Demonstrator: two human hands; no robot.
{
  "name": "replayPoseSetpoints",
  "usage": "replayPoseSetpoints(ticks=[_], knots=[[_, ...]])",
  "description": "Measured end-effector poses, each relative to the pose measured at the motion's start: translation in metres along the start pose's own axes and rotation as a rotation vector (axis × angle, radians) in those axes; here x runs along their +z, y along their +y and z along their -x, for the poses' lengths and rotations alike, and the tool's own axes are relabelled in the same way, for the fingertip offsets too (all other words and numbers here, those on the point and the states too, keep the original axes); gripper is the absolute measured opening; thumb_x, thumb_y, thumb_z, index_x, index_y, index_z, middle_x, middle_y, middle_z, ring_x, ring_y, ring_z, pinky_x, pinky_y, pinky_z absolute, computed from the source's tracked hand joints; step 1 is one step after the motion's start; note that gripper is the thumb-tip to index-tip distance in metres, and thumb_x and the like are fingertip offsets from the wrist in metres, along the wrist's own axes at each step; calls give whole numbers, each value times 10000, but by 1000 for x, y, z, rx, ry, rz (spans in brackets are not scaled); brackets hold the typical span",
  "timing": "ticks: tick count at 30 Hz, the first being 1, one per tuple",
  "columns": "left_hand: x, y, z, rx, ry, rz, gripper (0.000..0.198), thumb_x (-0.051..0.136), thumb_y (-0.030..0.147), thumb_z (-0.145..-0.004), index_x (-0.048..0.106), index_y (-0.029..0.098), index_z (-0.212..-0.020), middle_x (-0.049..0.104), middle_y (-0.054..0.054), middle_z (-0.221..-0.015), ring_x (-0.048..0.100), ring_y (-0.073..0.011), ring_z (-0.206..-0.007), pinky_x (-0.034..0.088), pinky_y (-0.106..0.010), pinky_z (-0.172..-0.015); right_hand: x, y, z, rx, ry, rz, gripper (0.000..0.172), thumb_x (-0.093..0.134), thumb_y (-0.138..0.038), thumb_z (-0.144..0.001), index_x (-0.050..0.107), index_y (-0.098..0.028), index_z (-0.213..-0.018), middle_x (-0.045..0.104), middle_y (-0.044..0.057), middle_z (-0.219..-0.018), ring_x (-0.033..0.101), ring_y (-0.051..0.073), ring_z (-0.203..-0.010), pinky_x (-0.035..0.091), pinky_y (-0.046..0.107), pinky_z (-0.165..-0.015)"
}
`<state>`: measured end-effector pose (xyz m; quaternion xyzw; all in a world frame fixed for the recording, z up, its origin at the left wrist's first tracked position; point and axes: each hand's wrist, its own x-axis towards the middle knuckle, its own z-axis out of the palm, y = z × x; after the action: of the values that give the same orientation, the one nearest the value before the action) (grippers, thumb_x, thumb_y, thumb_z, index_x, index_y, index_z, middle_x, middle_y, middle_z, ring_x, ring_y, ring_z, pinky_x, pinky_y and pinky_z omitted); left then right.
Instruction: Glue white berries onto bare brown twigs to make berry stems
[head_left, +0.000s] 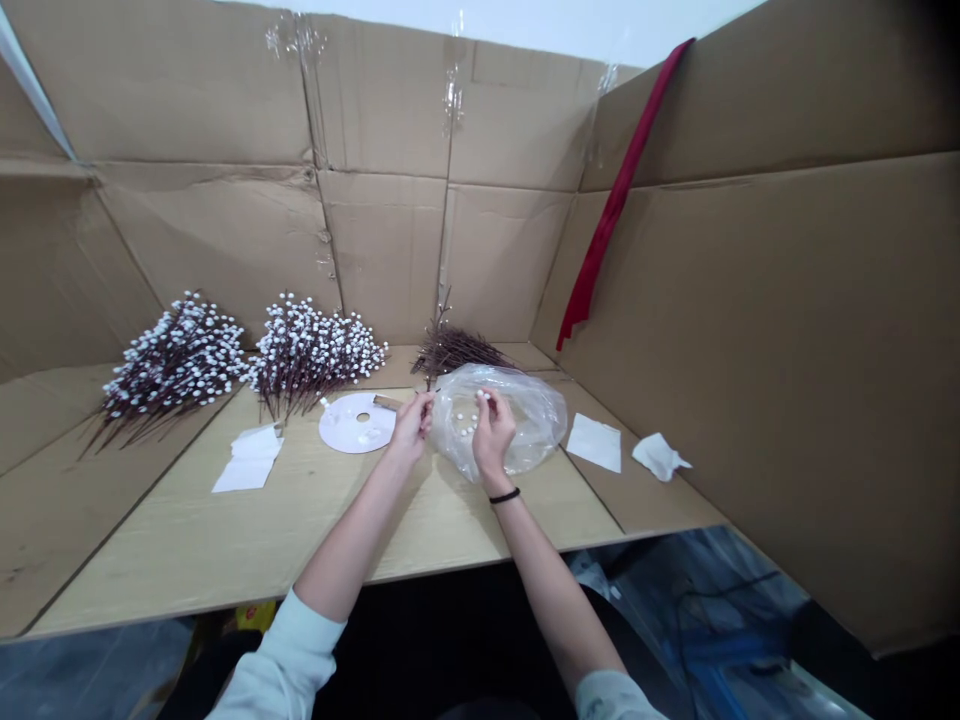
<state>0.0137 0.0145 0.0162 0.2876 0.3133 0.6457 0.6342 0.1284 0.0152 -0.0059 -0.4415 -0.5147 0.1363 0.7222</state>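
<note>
My left hand [412, 425] is closed in a pinch, with the tip of a thin dark twig [429, 383] showing just above its fingers. Most of that twig is hidden by the hand and the stems behind. My right hand [493, 430] pinches a small white berry [484, 395] between thumb and fingertips, over a clear plastic bag [540, 412]. Several loose white berries [463, 431] lie in the bag. Left of my left hand is a white disc [345, 424] with a centre hole, holding small bits and a short brown strip [385, 402].
Two bundles of white-berried twigs [184, 350] [315, 345] lie at the back left. Behind the bag rests a pile of bare brown twigs [461, 350]. White papers [249, 458] [595, 442] and a crumpled tissue [658, 457] lie about. Cardboard walls [750, 330] enclose the table; a red ribbon [619, 195] hangs right.
</note>
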Motion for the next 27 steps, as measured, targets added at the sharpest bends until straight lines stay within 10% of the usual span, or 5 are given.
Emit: replayPoseSetpoints(ticks=[9, 27], knots=[[-1, -8, -2, -77, 25, -1, 195, 653, 221, -563, 489, 126, -609, 409, 77, -500, 286, 14, -346, 119, -143, -318, 17, -12, 6, 395, -292, -599, 260, 626, -371, -690, 553, -177, -846, 655, 19, -777, 649, 152, -765, 515, 360, -822], [-2, -10, 3, 29, 22, -69, 159, 667, 196, -518, 574, 91, -593, 477, 33, -496, 362, -10, -403, 176, -155, -360, 10, -11, 5, 344, -326, -526, 204, 636, -315, -685, 604, -169, -824, 644, 13, -796, 647, 149, -764, 524, 355, -814]])
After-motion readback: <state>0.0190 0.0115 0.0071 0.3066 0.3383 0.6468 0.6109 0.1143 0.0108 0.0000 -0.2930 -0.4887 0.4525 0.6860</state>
